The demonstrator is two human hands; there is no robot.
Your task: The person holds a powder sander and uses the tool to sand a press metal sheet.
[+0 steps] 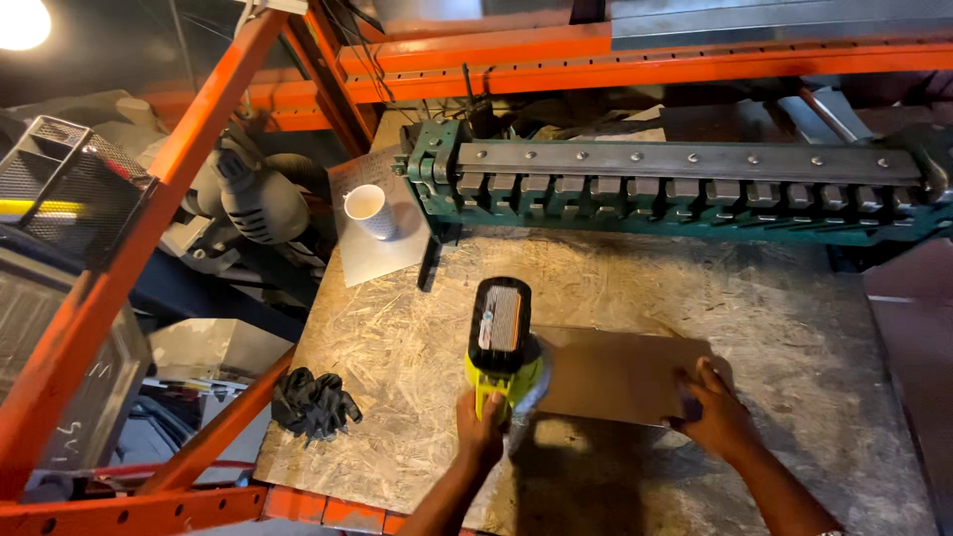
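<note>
Far left: a wire mesh basket [62,169] sits behind a slanting orange rack beam [139,228]. Beside it lies a grey power tool [260,203], partly hidden in shadow. A pair of black gloves [313,402] lies crumpled near the left edge of the chipboard table [417,337]. Further back, a white paper cup [371,210] stands upright on a pale sheet [372,253] at the table's rear left corner.

Centre: the left hand [479,429] has its fingers clamped around the handle of a yellow-green cordless sander [504,347]. The sander stands upright, its black battery pack facing the camera, its base resting on the left end of a flat brown board [615,372]. The board lies flat on the table, in front of the green metal bending machine [685,189], well apart from it.

Right: the right hand [717,412] presses flat on the board's near right corner, fingers spread slightly apart, holding nothing. The machine runs along the table's back edge under an orange shelf rail [645,55].
</note>
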